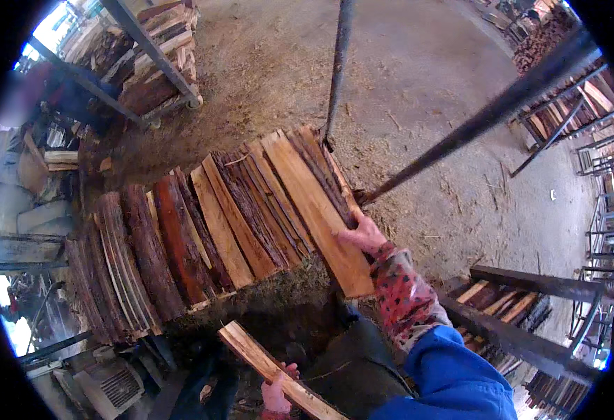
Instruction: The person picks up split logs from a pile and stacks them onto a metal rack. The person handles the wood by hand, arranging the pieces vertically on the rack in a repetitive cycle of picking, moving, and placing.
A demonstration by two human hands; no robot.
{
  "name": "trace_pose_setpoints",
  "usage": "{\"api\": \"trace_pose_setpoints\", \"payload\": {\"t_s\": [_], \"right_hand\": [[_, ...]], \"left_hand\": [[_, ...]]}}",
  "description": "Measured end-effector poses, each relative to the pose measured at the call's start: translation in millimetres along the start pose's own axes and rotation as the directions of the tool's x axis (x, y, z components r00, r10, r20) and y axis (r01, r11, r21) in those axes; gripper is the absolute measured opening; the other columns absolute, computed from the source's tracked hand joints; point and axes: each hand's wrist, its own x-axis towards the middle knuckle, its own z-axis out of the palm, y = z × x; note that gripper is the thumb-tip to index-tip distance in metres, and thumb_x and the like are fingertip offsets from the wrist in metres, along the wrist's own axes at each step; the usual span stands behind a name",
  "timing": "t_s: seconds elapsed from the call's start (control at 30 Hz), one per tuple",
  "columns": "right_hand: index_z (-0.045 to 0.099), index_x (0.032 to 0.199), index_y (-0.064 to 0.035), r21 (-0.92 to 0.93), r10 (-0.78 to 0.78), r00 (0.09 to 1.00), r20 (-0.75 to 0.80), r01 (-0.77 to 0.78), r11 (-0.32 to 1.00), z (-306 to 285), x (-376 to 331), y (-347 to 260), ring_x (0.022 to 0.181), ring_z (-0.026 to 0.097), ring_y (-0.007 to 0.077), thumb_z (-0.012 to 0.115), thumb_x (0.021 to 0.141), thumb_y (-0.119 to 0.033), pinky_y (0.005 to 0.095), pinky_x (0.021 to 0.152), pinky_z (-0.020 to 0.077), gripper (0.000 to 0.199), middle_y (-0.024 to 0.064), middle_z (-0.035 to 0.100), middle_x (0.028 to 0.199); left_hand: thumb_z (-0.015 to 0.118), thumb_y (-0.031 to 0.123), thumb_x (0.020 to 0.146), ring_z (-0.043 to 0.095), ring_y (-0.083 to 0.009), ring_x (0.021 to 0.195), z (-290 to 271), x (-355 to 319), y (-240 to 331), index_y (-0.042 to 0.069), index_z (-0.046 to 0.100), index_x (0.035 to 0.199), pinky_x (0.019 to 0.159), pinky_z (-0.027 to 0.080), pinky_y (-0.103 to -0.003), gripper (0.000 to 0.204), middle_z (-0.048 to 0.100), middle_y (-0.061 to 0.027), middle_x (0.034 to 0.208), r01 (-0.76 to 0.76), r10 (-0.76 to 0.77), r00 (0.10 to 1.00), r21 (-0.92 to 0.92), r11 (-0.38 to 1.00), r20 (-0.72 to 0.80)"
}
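My left hand (277, 393), low in the view, is closed around a narrow split piece of wood (249, 349) held slantwise in front of my body. My right hand (366, 235) grips the right edge of a wide, pale plank (315, 203), thumb over its face. This plank lies on the right end of a long row of wooden slabs (177, 231), its near end sticking out past the others. Many slabs carry dark bark; one is reddish. A spotted sleeve cover and a blue sleeve (454, 374) clothe my right arm.
Dark metal posts (461, 126) rise at the row's right end. Another rack of split wood (163, 59) stands far left, near a person (76, 94). A metal-framed rack with wood (510, 301) is at my right, a finned grey motor (113, 387) at lower left. Debris covers the floor.
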Motion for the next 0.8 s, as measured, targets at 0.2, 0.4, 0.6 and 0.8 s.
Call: {"api": "trace_pose_setpoints", "payload": {"t_s": [0.2, 0.4, 0.6, 0.8], "right_hand": [[0.04, 0.136, -0.0032, -0.287, 0.158, 0.986, -0.057, -0.167, 0.943, -9.2, 138.3, 73.0, 0.107, 0.057, 0.0299, 0.071, 0.076, -0.03, 0.0398, 0.087, 0.0477, 0.073, 0.0186, 0.058, 0.117], [0.021, 0.145, -0.0116, -0.733, 0.32, 0.93, -0.179, -0.343, 0.587, 8.8, 162.3, 169.5, 0.122, 0.044, 0.0379, 0.068, 0.078, -0.025, 0.0481, 0.098, 0.0413, 0.083, 0.0191, 0.036, 0.138], [0.037, 0.134, -0.0042, -0.754, 0.066, 0.989, -0.129, -0.141, 0.642, 6.9, 91.1, 148.5, 0.117, 0.046, 0.0401, 0.07, 0.075, -0.024, 0.0487, 0.094, 0.043, 0.07, 0.0224, 0.045, 0.125], [0.068, 0.09, -0.0081, -0.361, 0.252, 0.954, 0.163, -0.18, 0.915, 55.7, -126.2, 143.7, 0.076, 0.064, 0.0305, 0.056, 0.085, -0.045, 0.0415, 0.068, 0.0501, 0.039, 0.0183, 0.064, 0.078]], "left_hand": [[0.051, 0.025, 0.092, 0.062, -0.0236, 0.096, 24.7, 4.0, -15.9, -0.006, 0.05, 0.124, 0.085, 0.051, -0.032, 0.044, 0.061, -0.0168, 0.114, 0.128, -0.119, 0.988, 0.084, 0.988, -0.103], [0.055, 0.026, 0.09, 0.063, -0.0249, 0.093, 43.3, 11.6, -21.6, -0.005, 0.051, 0.123, 0.085, 0.051, -0.034, 0.046, 0.063, -0.0173, 0.108, 0.169, -0.168, 0.964, -0.011, 0.986, -0.207], [0.06, 0.035, 0.086, 0.062, -0.0271, 0.098, 67.3, -2.1, -13.1, -0.005, 0.048, 0.127, 0.088, 0.05, -0.036, 0.058, 0.062, -0.0187, 0.11, 0.045, -0.045, 0.999, 0.025, 0.999, -0.009], [0.05, 0.017, 0.091, 0.064, -0.0313, 0.081, 84.0, 7.0, 0.0, -0.005, 0.05, 0.112, 0.074, 0.054, -0.043, 0.031, 0.065, -0.0204, 0.095, 0.01, -0.01, 0.999, 0.01, 1.0, 0.046]]}}
